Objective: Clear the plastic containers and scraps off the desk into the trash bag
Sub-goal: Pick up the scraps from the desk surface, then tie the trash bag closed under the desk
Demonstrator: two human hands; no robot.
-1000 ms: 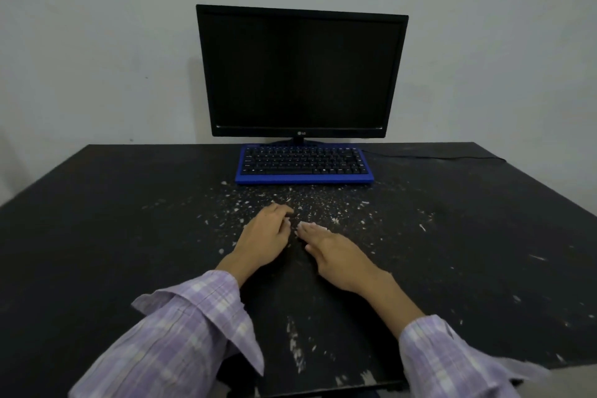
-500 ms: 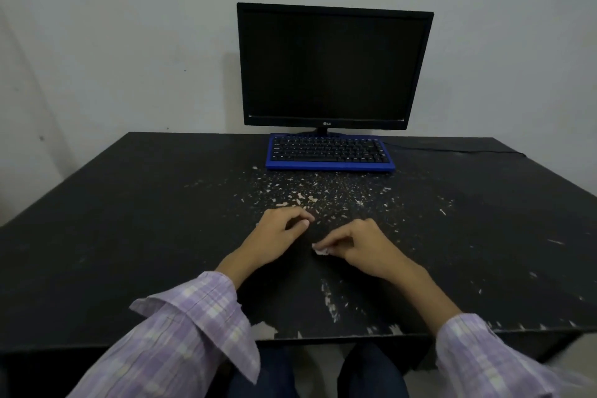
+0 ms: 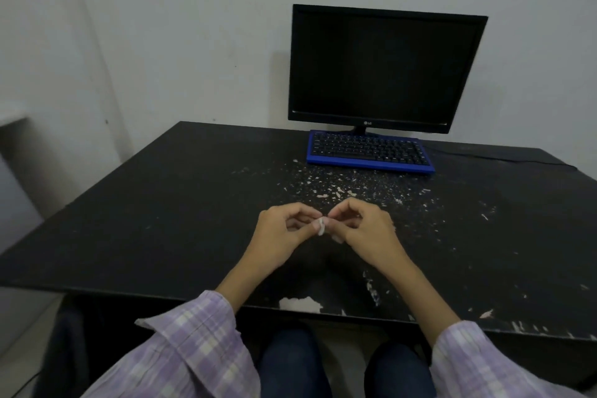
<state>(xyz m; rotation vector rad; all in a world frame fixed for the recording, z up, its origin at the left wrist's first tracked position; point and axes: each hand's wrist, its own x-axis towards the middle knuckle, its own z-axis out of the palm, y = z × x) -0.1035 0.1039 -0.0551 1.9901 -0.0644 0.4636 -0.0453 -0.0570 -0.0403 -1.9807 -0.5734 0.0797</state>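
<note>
A small whitish scrap (image 3: 321,225) is pinched between the fingertips of my left hand (image 3: 284,233) and my right hand (image 3: 361,229), a little above the black desk (image 3: 145,220). Both hands meet at the scrap with fingers curled. Many tiny white scraps (image 3: 339,192) lie scattered on the desk between my hands and the blue keyboard (image 3: 368,152). No plastic container and no trash bag is in view.
A dark monitor (image 3: 384,68) stands behind the keyboard against the wall. A cable (image 3: 504,157) runs off to the right. The desk's front edge (image 3: 300,304) is chipped white. My knees show under the desk.
My hands lifted off the desk and came together, both now pinching one scrap that the right hand picked up. My view has swung left and tilted down.
</note>
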